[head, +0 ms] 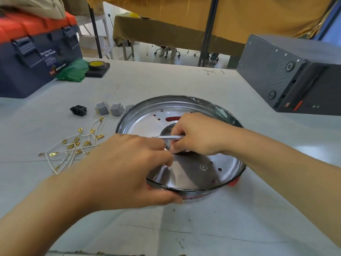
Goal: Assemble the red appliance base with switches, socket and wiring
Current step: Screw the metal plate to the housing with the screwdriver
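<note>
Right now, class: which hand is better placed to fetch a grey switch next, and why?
Left. The left hand is nearer the grey switches left of the pan; the right hand grips a metal tool.

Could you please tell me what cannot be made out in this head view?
- Tool tip: hidden behind the left hand.
- Whatever the right hand pinches at the pan's centre: covered by fingers.
- Toolbox label: blurred.
- Third grey switch: behind the pan's rim.

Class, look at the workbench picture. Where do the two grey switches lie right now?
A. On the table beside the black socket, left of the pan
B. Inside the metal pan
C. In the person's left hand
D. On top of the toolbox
A: the grey switches sit on the table between the black socket and the pan rim, untouched.
</note>
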